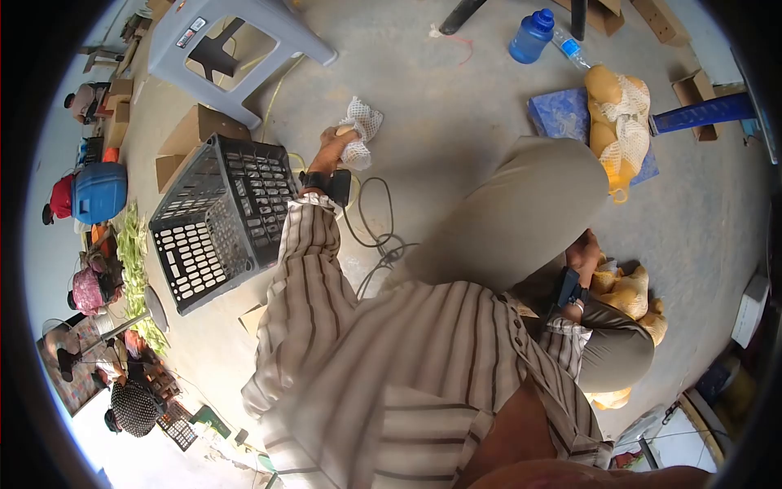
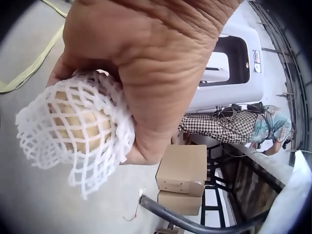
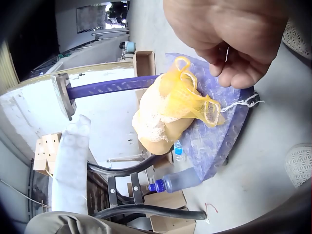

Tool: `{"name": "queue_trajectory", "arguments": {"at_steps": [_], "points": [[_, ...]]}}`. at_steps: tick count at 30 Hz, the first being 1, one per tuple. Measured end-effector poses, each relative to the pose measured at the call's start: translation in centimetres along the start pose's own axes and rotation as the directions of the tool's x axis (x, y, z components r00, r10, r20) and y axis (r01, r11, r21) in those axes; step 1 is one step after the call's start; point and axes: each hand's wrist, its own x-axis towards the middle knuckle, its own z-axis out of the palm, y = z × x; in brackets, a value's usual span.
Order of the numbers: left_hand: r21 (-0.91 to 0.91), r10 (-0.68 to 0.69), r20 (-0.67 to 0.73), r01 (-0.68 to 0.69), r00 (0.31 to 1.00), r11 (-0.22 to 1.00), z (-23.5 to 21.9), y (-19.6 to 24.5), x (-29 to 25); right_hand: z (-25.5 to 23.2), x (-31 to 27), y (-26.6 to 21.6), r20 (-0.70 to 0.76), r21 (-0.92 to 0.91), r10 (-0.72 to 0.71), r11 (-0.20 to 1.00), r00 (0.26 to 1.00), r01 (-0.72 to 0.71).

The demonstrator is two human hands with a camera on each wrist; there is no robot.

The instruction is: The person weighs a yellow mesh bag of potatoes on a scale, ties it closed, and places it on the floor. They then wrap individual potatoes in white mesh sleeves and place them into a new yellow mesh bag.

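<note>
My left hand (image 1: 330, 148) is stretched out over the floor, gripping a tan butternut squash (image 2: 80, 122) wrapped in a white foam net (image 1: 366, 121). Part of the squash is hidden by the net and palm. By my right knee, my right hand (image 1: 583, 254) hangs with loosely curled fingers and nothing in them. Ahead of it, a yellow mesh bag (image 3: 187, 100) of squashes in foam nets lies on a blue platform scale (image 1: 558, 112). More bagged squashes (image 1: 631, 295) lie on the floor beside my right leg.
A black plastic crate (image 1: 269, 191) lies on its side left of my arm, with a cardboard box (image 1: 216, 122) behind it. Ahead stands a grey plastic stool (image 1: 281, 33). A blue jug (image 1: 531, 38) and water bottle (image 1: 572, 50) are near the scale. Cable (image 1: 379, 236) loops across the floor.
</note>
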Motion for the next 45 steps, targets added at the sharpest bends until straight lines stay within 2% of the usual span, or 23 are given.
{"name": "queue_trajectory", "arguments": {"at_steps": [2, 3, 5, 9, 12, 14, 15, 16, 17, 18, 20, 22, 23, 25, 27, 29, 33, 35, 36, 38, 40, 43, 45], "points": [[0.218, -0.031, 0.003, 0.03, 1.0, 0.976, 0.4, 0.4, 0.8, -0.8, 0.2, 0.1, 0.062, -0.038, 0.05, 0.998, 0.997, -0.048], [0.217, -0.039, 0.003, 0.037, 0.999, 0.976, 0.1, -0.2, 2.0, -1.6, 0.3, 0.0, 0.056, -0.043, 0.053, 0.998, 0.997, -0.05], [0.217, -0.125, 0.151, 0.091, 0.98, 0.972, -0.3, -1.0, 3.7, -2.9, 0.3, -0.2, 0.279, -0.095, 0.116, 0.991, 0.953, -0.093], [0.208, -0.122, 0.151, 0.089, 0.981, 0.974, -0.3, -0.4, 4.2, -3.4, 1.1, 0.8, 0.268, -0.144, 0.131, 0.985, 0.955, -0.095], [0.262, -0.143, 0.16, 0.098, 0.977, 0.96, 0.6, 1.5, 2.2, -3.2, 1.9, 2.0, 0.266, -0.186, 0.145, 0.978, 0.953, -0.097], [0.372, -0.178, 0.197, 0.094, 0.964, 0.923, 2.3, 3.7, 0.3, -3.2, 2.2, 2.8, 0.262, -0.209, 0.15, 0.973, 0.953, -0.096], [0.377, -0.179, 0.204, 0.091, 0.963, 0.922, 2.0, 1.6, 1.6, -3.4, 2.3, 3.1, 0.257, -0.217, 0.147, 0.972, 0.955, -0.091], [0.311, -0.022, 0.175, -0.034, 0.984, 0.95, 1.7, -2.1, 3.9, -3.7, 2.4, 3.2, 0.25, -0.221, 0.138, 0.972, 0.958, -0.082], [0.246, 0.134, 0.144, -0.166, 0.98, 0.955, 2.2, -3.9, 5.6, -4.1, 2.4, 3.1, 0.24, -0.221, 0.121, 0.973, 0.963, -0.067], [0.467, 0.033, -0.017, -0.021, 0.999, 0.884, 3.1, -3.2, 4.9, -4.6, 2.3, 2.9, 0.227, -0.219, 0.099, 0.974, 0.969, -0.048], [0.47, 0.03, 0.007, -0.03, 1.0, 0.882, 3.3, -4.0, 5.5, -5.5, 2.1, 2.6, 0.202, -0.214, 0.059, 0.977, 0.978, -0.014], [0.479, 0.001, -0.005, 0.001, 1.0, 0.878, 3.8, -3.1, 4.3, -5.8, 2.1, 2.7, 0.189, -0.214, 0.034, 0.977, 0.981, 0.007], [0.486, 0.009, 0.006, -0.011, 1.0, 0.874, 4.0, -2.9, 4.1, -5.7, 2.1, 2.8, 0.187, -0.215, 0.027, 0.977, 0.982, 0.014], [0.613, 0.057, 0.097, -0.105, 0.994, 0.784, 4.4, -2.6, 3.9, -5.6, 2.1, 3.0, 0.177, -0.189, 0.053, 0.982, 0.983, -0.019], [0.592, 0.08, 0.153, -0.156, 0.985, 0.791, 5.3, -2.2, 4.3, -5.3, 2.2, 3.3, 0.168, -0.171, 0.088, 0.984, 0.982, -0.059], [0.648, 0.04, 0.244, -0.193, 0.969, 0.737, 6.8, -1.2, 4.6, -5.3, 2.7, 3.8, 0.126, 0.017, 0.161, 0.986, 0.979, -0.164], [0.636, 0.011, 0.285, -0.197, 0.959, 0.746, 10.3, 0.5, 5.3, -4.7, 1.8, 3.8, 0.149, -0.02, 0.064, 0.998, 0.987, -0.062], [0.654, 0.0, 0.306, -0.211, 0.952, 0.726, 11.6, 1.0, 6.1, -3.5, 0.9, 3.1, 0.033, 0.036, 0.101, 0.994, 0.994, -0.102], [0.672, -0.009, 0.313, -0.215, 0.95, 0.708, 12.1, 1.4, 6.4, -3.4, 0.8, 3.0, 0.03, 0.045, 0.092, 0.995, 0.995, -0.094], [0.682, -0.018, 0.309, -0.208, 0.951, 0.702, 13.1, 1.9, 6.7, -3.2, 0.9, 3.0, -0.06, 0.005, 0.112, 0.994, 0.992, -0.112], [0.688, -0.029, 0.296, -0.193, 0.955, 0.7, 13.6, 2.2, 6.7, -3.5, 1.0, 3.3, -0.039, -0.021, 0.105, 0.994, 0.994, -0.106], [0.646, -0.03, 0.356, -0.223, 0.934, 0.731, 14.3, 2.7, 7.0, -3.1, 0.8, 3.6, -0.008, -0.033, 0.107, 0.994, 0.994, -0.107], [0.776, -0.029, 0.396, -0.318, 0.918, 0.544, 15.3, 3.4, 7.8, -2.8, 0.7, 3.8, -0.001, -0.013, 0.112, 0.994, 0.994, -0.112]]}}
